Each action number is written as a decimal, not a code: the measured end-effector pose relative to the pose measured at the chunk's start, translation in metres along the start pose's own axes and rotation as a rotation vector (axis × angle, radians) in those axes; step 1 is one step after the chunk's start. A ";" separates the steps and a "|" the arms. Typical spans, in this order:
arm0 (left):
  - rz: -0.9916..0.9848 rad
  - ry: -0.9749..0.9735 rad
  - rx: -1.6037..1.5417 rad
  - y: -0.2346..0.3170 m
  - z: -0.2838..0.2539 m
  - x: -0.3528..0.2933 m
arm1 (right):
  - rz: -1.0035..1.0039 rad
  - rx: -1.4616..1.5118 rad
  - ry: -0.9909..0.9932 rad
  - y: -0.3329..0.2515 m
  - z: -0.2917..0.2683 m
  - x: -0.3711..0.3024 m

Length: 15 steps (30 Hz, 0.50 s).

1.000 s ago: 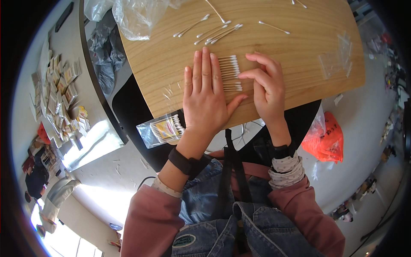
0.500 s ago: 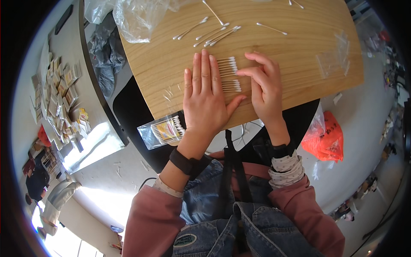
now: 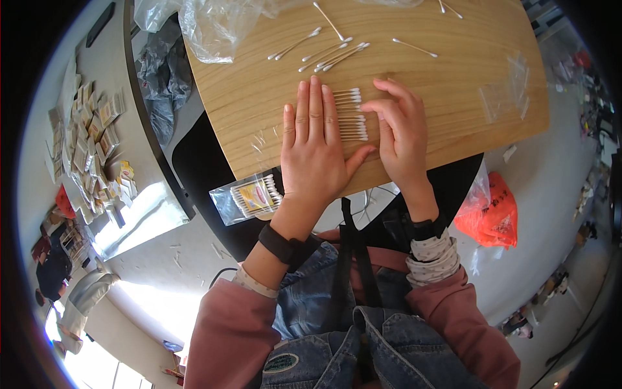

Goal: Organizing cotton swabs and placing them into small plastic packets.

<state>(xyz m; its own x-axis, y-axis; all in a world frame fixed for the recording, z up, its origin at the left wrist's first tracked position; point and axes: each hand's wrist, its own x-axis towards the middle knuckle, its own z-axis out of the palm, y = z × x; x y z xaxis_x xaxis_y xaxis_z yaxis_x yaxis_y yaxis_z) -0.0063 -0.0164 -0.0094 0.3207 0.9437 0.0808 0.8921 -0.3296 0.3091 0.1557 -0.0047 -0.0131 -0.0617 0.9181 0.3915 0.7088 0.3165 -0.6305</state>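
A row of cotton swabs (image 3: 350, 123) lies side by side on the wooden table (image 3: 460, 71), white tips in a rough line on the right. My left hand (image 3: 313, 149) is spread flat over the row, its palm and fingers hiding the swabs' left ends. Beside the right-hand tips, my right hand (image 3: 403, 133) is open with fingers bent, and its fingertips touch or nearly touch the tips. Below my left wrist sits a clear packet of swabs (image 3: 249, 196) with a yellow label.
Several loose swabs (image 3: 334, 55) lie beyond my hands. Clear plastic bags (image 3: 214, 29) cover the far left corner, and a clear wrapper (image 3: 502, 97) lies at the right. On another table at left is a pile of small packets (image 3: 91, 139). An orange bag (image 3: 489, 211) stands below right.
The gap between the two groups of swabs has closed into one row. My right hand has barely moved, and my left hand stays flat. The whole view has shifted slightly.
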 end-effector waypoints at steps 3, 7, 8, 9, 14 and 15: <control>0.001 0.005 -0.007 0.001 0.000 0.000 | -0.010 -0.011 -0.012 0.001 -0.001 0.000; -0.003 0.002 -0.013 0.001 0.000 0.000 | 0.010 -0.020 -0.011 -0.002 -0.001 0.002; -0.002 0.001 -0.013 0.000 -0.001 0.000 | 0.009 -0.021 -0.011 -0.002 -0.001 0.002; -0.001 0.001 -0.014 0.000 -0.001 0.001 | 0.001 -0.048 -0.024 -0.002 -0.001 0.002; 0.002 0.012 -0.013 0.000 0.000 0.000 | -0.006 -0.095 -0.049 -0.002 -0.001 0.000; 0.004 0.015 -0.009 0.000 0.000 -0.001 | 0.000 -0.091 -0.066 -0.003 -0.001 -0.001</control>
<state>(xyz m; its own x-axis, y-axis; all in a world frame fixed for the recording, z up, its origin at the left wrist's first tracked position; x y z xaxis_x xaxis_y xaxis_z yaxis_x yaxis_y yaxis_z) -0.0069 -0.0169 -0.0092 0.3195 0.9427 0.0959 0.8880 -0.3332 0.3169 0.1546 -0.0061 -0.0110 -0.1053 0.9328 0.3447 0.7694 0.2960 -0.5660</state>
